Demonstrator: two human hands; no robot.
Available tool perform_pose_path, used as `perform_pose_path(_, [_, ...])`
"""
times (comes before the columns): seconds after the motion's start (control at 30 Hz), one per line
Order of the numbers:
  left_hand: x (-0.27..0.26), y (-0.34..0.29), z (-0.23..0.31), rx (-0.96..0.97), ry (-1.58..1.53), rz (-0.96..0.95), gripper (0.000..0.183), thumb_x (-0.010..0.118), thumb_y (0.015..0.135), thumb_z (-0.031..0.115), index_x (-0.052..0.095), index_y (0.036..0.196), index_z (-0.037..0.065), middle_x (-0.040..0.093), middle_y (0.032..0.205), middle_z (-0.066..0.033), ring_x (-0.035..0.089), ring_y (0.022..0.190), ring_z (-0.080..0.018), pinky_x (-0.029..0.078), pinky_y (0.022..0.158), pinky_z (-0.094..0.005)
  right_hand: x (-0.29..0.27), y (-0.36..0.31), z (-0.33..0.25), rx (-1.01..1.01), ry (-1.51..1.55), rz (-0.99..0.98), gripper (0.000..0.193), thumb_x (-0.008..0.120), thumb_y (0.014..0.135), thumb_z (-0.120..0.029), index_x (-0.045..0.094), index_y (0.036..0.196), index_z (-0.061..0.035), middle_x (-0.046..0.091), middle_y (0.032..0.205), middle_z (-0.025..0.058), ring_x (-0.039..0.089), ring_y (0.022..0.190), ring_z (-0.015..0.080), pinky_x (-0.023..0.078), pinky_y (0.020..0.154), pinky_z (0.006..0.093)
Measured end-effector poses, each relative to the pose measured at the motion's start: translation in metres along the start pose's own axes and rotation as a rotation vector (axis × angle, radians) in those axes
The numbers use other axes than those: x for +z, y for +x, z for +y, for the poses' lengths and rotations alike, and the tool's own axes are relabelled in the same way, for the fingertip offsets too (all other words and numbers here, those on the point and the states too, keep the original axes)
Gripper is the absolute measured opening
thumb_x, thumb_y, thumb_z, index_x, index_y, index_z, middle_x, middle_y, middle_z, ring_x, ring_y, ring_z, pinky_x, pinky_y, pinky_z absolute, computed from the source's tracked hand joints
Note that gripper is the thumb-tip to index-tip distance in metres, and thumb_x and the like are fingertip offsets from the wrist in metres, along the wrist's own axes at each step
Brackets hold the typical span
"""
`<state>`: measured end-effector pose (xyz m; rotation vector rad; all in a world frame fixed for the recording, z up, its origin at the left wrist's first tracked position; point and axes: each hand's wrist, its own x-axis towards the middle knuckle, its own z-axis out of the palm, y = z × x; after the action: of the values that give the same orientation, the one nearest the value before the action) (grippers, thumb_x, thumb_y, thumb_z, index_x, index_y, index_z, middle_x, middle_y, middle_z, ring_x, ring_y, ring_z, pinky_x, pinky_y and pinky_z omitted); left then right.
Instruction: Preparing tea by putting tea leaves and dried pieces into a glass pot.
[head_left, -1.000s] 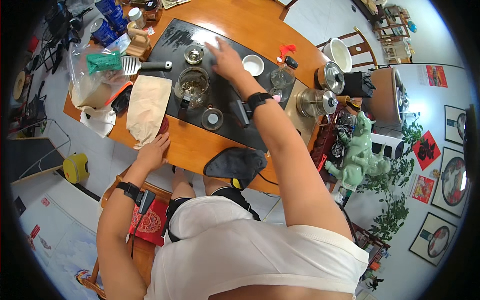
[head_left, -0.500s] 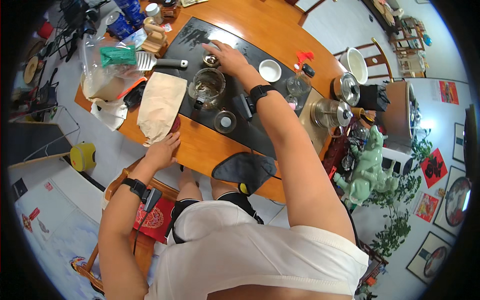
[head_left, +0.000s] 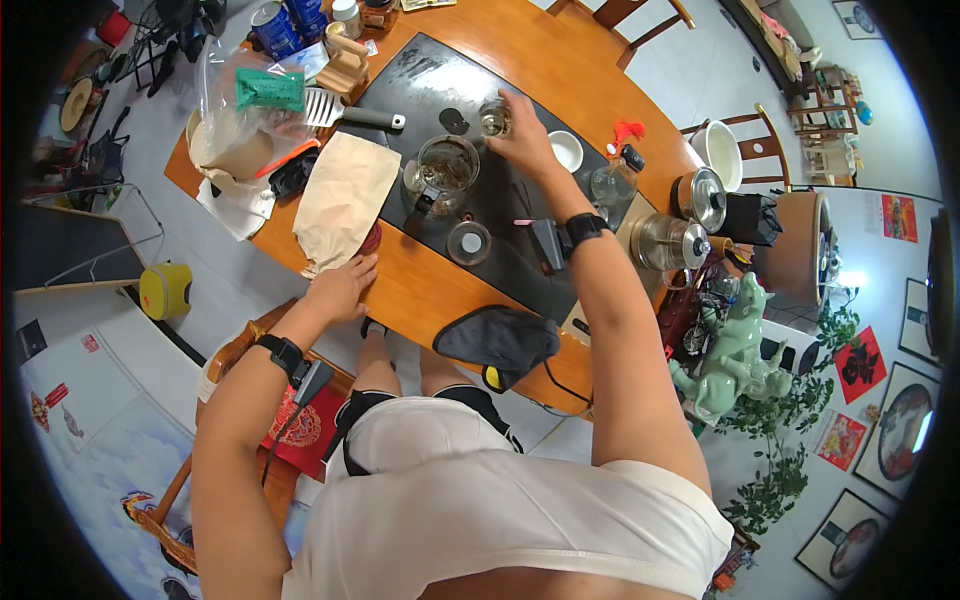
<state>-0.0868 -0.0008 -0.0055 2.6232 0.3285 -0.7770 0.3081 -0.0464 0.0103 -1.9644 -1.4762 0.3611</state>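
Note:
My right hand (head_left: 524, 138) is closed around a small clear glass cup (head_left: 494, 118) over the dark board (head_left: 440, 75). A wet round mark (head_left: 453, 121) shows on the board to the cup's left. Just nearer to me stands a glass teapot (head_left: 447, 160) with dark contents, and its round glass lid (head_left: 468, 243) lies apart from it. A white dish (head_left: 565, 152) sits to the right of my right hand. My left hand (head_left: 341, 288) rests with fingers stretched out on the table's near edge, beside a beige cloth (head_left: 345, 195) and a dark red thing partly under it.
A slotted spatula (head_left: 355, 112), a clear plastic bag (head_left: 225, 95) and blue cans (head_left: 275, 30) crowd the left. At right stand a glass jar (head_left: 612, 183), a glass kettle (head_left: 665, 243) and a lidded pot (head_left: 702, 197). A dark grey cloth (head_left: 495, 338) hangs over the near edge.
My right hand has lifted the glass cup and moved it to the right, uncovering the wet mark. My left hand stays at the table edge. The whole view has shifted slightly.

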Motion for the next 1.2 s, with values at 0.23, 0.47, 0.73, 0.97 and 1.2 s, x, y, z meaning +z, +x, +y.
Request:
perform_pose_path(0.23, [0.005,0.000,0.000,0.014,-0.025,0.024,0.069,0.071,0.076,0.036,0.048,0.135,0.008,0.028,0.153,-0.0039,0.035,0.136,-0.0220,0.043,0.101,-0.0364,-0.048,-0.022,-0.029,-0.025,0.051,0.015,0.082,0.072,0.066,-0.005,0.036,0.139,-0.0103,0.049,0.125,0.0138,0.054,0.113,0.0286,0.045,0.096,0.0363])
perform_pose_path(0.47, [0.002,0.000,0.003,0.007,0.003,-0.016,0.073,0.071,0.077,0.036,0.044,0.137,0.008,0.025,0.154,-0.0053,0.032,0.138,-0.0230,0.043,0.102,-0.0373,-0.057,-0.032,-0.070,-0.142,-0.016,-0.010,0.086,0.073,0.065,-0.006,0.034,0.142,-0.0094,0.049,0.122,0.0141,0.052,0.113,0.0282,0.044,0.097,0.0357])
perform_pose_path(0.73, [0.002,0.002,0.004,0.006,0.013,-0.034,0.075,0.070,0.077,0.039,0.041,0.139,0.008,0.023,0.155,-0.0059,0.031,0.138,-0.0232,0.045,0.099,-0.0377,-0.039,-0.039,-0.103,-0.004,0.442,0.033,0.088,0.076,0.065,-0.011,0.033,0.142,-0.0069,0.048,0.124,0.0144,0.049,0.117,0.0278,0.041,0.100,0.0381])
perform_pose_path(0.97, [0.007,0.002,0.000,0.018,0.071,-0.039,0.075,0.069,0.078,0.041,0.041,0.139,0.008,0.023,0.155,-0.0055,0.031,0.138,-0.0224,0.047,0.097,-0.0371,-0.025,-0.041,-0.129,-0.099,0.355,0.004,0.091,0.075,0.067,-0.006,0.030,0.145,-0.0108,0.040,0.126,0.0080,0.045,0.117,0.0223,0.038,0.105,0.0389])
perform_pose_path(1.2, [0.000,0.001,0.004,0.017,0.087,-0.064,0.076,0.068,0.078,0.041,0.040,0.141,0.008,0.022,0.155,-0.0048,0.030,0.139,-0.0219,0.044,0.100,-0.0359,-0.009,-0.034,-0.133,-0.089,0.141,0.037,0.075,0.068,0.065,-0.007,0.041,0.135,-0.0087,0.041,0.121,0.0169,0.047,0.112,0.0325,0.043,0.096,0.0400])
